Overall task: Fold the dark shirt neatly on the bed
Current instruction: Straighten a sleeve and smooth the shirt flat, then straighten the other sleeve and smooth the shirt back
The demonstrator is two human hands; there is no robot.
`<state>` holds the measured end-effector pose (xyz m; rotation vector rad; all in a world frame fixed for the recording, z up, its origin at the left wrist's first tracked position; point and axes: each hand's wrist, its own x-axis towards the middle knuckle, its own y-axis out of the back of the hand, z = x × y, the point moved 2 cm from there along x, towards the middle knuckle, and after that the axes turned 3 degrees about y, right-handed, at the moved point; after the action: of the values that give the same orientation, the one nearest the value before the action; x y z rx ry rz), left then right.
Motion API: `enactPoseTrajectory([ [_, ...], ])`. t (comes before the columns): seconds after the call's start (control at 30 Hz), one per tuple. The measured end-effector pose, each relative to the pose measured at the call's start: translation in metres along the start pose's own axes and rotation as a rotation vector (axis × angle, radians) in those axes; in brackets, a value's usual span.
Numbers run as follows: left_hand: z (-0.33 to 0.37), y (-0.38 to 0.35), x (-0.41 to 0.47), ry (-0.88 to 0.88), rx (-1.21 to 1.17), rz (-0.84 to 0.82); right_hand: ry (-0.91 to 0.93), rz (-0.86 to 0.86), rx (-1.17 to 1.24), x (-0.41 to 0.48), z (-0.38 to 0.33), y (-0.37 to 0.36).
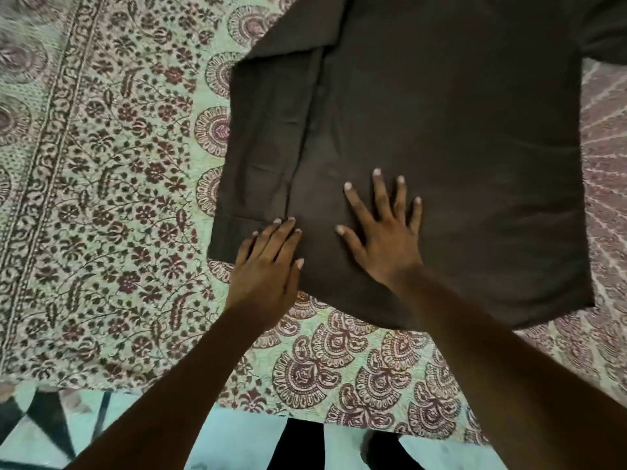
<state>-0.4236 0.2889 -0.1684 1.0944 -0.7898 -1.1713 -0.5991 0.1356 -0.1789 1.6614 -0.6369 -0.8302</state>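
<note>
Shirt flat, long axis running away | left hand at sleeve fold | right hand splayed mid-hem | both open, pressing, gripping nothing

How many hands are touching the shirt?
2. The left hand lies at the near left part of the dark shirt, over the folded flap's edge. The right hand is flat, fingers spread, just beside it.

The shirt lies on the bedspread, both hands flat on its near-left part.
</note>
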Motion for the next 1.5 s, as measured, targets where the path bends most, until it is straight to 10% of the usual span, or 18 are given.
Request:
enactPoseTrajectory([
  [0.23, -0.011, 0.021, 0.092, -0.144, 0.128, -0.047, 0.606, -0.039, -0.038, -0.061, -0.038, -0.015],
  [0.47, -0.014, 0.018, 0.138, -0.082, 0.126, 0.001, -0.118, 0.071, 0.023, 0.052, 0.018, 0.011],
  [0.7, -0.028, 0.027, 0.226, -0.110, 0.208, -0.020, 0.739, -0.037, -0.049, 0.043, 0.002, 0.010],
  [0.9, -0.060, 0.026, 0.289, -0.005, 0.224, -0.006, -0.026, 0.077, 0.027, 0.168, 0.054, 0.040],
  [1.1, -0.086, 0.031, 0.319, 0.207, 0.108, 0.071, 0.681, 0.035, -0.058, 0.200, 0.036, 0.033],
  [1.33, -0.093, 0.022, 0.319, 0.242, 0.088, 0.130, -0.180, 0.127, 0.123, 0.326, 0.076, 0.064],
  [1.5, -0.092, 0.025, 0.321, 0.229, 0.121, 0.120, 0.240, 0.022, -0.049, 0.345, 0.039, 0.060],
])
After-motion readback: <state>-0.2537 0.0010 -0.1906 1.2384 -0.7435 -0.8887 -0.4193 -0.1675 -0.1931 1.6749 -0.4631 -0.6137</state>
